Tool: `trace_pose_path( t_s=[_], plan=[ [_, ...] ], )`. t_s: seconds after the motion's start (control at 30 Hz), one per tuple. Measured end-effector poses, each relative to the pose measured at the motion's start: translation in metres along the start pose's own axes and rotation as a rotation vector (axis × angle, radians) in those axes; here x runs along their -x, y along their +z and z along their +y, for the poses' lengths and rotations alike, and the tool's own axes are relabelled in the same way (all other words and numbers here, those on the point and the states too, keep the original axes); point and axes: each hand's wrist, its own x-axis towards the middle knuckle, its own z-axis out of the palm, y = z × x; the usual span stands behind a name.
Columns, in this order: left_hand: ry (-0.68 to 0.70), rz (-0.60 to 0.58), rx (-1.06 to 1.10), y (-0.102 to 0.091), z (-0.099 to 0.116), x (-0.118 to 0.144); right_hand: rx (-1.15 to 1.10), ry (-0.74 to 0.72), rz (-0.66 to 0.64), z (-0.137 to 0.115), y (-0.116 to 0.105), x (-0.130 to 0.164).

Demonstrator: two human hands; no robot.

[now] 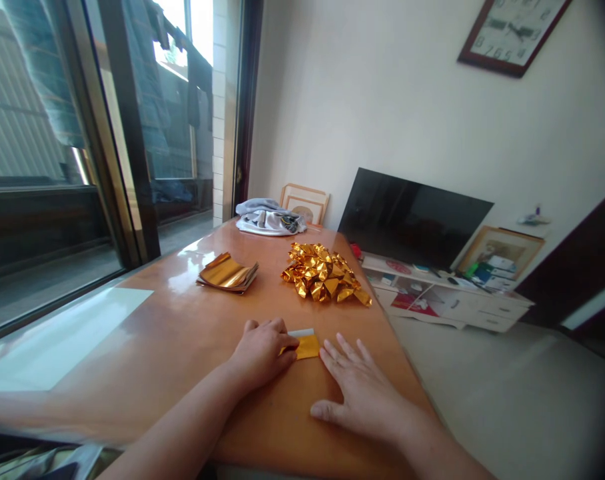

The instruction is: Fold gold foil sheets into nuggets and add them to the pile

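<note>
A small sheet of gold foil paper (307,345) lies flat on the wooden table (182,333), its far edge folded back to show a white strip. My left hand (262,353) presses on its left part with the fingers curled over it. Flat on the table beside the sheet's right edge rests my right hand (360,390), fingers spread and fingertips at the paper. Farther back sit a stack of flat gold sheets (227,273) on the left and a heap of folded gold pieces (322,272) on the right.
A bundle of grey-white cloth (268,219) lies at the table's far end. A glass sliding door is on the left. Right of the table's edge are floor, a black TV (412,217) and a low white cabinet (447,300).
</note>
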Motion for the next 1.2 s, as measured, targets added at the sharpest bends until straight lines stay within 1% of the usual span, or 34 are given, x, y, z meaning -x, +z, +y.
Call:
trace_pose_path(
  t_s=[0.07, 0.17, 0.27, 0.37, 0.47, 0.57, 0.7, 0.97, 1.07, 1.2],
  plan=[
    [0.002, 0.001, -0.001, 0.0, 0.0, 0.0, 0.024, 0.023, 0.033, 0.002, -0.001, 0.0],
    [0.008, 0.005, 0.001, 0.001, 0.001, -0.001, 0.067, 0.047, 0.141, 0.0, -0.002, -0.005],
    [0.006, 0.015, -0.001, 0.002, 0.0, -0.002, 0.084, 0.013, 0.252, -0.009, 0.002, -0.014],
    [0.0, 0.014, -0.007, 0.002, 0.001, -0.002, 0.074, -0.04, 0.292, -0.019, 0.012, -0.023],
    [-0.01, -0.003, 0.011, 0.001, 0.001, -0.003, 0.11, -0.072, 0.305, -0.026, 0.022, -0.027],
    [-0.015, -0.026, 0.062, -0.001, -0.001, -0.002, 0.194, -0.06, 0.292, -0.031, 0.029, -0.029],
    [-0.013, -0.061, 0.129, -0.003, -0.007, 0.0, 0.303, -0.047, 0.233, -0.034, 0.031, -0.031],
    [-0.001, -0.121, 0.213, -0.007, -0.017, -0.001, 0.412, -0.078, 0.117, -0.041, 0.022, -0.03],
    [-0.008, -0.147, 0.223, -0.008, -0.018, -0.001, 0.461, -0.089, 0.092, -0.045, 0.02, -0.03],
    [-0.023, -0.145, 0.247, -0.008, -0.019, -0.003, 0.513, -0.101, 0.084, -0.046, 0.019, -0.032]
  ],
)
